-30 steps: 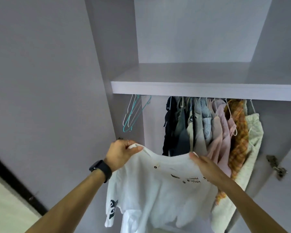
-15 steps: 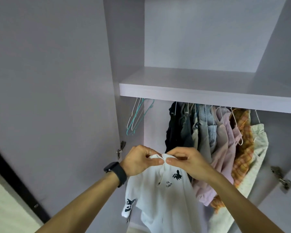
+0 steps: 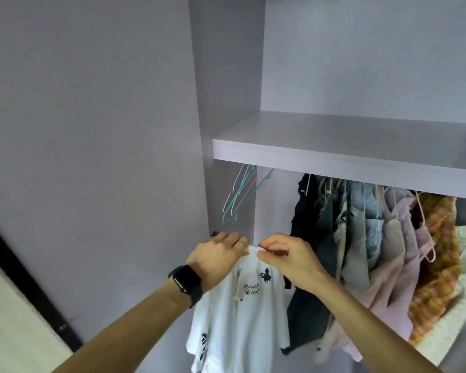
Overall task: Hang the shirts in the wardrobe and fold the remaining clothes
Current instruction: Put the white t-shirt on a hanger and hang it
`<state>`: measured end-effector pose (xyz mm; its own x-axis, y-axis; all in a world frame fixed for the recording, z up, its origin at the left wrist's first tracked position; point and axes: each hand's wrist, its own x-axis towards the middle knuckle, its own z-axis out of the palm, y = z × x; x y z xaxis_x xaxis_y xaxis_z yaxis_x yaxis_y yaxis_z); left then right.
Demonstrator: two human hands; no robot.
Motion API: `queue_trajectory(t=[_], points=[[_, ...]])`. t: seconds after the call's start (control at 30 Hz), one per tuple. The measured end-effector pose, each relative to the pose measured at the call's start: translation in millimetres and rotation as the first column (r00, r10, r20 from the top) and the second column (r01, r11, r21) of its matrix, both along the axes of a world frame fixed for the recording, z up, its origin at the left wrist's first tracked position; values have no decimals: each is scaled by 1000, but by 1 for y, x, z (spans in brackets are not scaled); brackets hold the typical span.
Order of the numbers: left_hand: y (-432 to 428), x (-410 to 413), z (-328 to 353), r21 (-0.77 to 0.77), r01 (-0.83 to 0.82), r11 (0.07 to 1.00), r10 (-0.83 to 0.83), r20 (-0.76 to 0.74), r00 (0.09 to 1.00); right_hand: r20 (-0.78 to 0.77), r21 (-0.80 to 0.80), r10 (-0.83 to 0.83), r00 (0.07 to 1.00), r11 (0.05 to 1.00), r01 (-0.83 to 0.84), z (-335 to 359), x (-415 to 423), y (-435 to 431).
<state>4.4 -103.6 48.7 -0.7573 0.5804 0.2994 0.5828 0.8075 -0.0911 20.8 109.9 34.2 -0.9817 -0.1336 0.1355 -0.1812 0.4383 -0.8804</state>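
Observation:
A white shirt [image 3: 242, 319] with black prints hangs down in front of the open wardrobe, bunched at its top. My left hand [image 3: 215, 257], with a ring and a black watch on the wrist, grips the top of the shirt from the left. My right hand [image 3: 285, 254] pinches the same bunched top from the right. The two hands almost touch. Empty teal and white hangers [image 3: 240, 195] hang from under the shelf, above and just left of my hands. I cannot tell whether a hanger is inside the shirt.
Several hung garments [image 3: 374, 238], dark, blue, pink and orange plaid, fill the rail to the right. A pale shelf [image 3: 334, 154] spans above them. The open wardrobe door [image 3: 92, 157] stands on the left.
A second ago my hands held the shirt spread wide by its shoulders. They have come together at its top, so the shirt now hangs narrow and bunched.

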Motion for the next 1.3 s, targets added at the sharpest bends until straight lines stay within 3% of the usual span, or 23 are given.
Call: queue_trajectory(t=[0.1,0.17,0.3,0.4,0.6,0.67,0.73,0.93,1.13,1.3], points=[[-11,-11,0,-149,-9,989,-36,-295,955,-47,135,18,999,991,-11,3,-32,2],[-21,-22,-1,-212,-117,970,25,-393,919,-79,276,44,996,961,-20,3,-55,2],[-40,-35,2,-322,-295,900,143,-421,896,-71,472,45,996,882,-6,-3,-92,-4],[-55,-54,2,-318,-352,880,197,-428,882,-56,518,-13,998,854,40,-16,-127,-17],[-77,-85,-8,-421,-439,794,157,-555,817,47,366,-220,974,912,188,-45,-209,-57],[-80,-86,-13,-487,-498,717,121,-617,777,46,324,-269,962,915,240,-65,-234,-73],[-79,-88,-13,-577,-521,629,128,-585,801,48,256,-334,941,915,311,-82,-255,-84],[-72,-93,-17,-539,-538,648,150,-602,784,4,116,-482,876,870,479,-111,-290,-98],[-76,-93,-26,-495,-534,685,138,-632,763,-43,-56,-456,889,889,454,-126,-297,-116],[-80,-94,-26,-500,-526,688,112,-643,758,-53,5,-509,859,860,510,-122,-288,-118]])
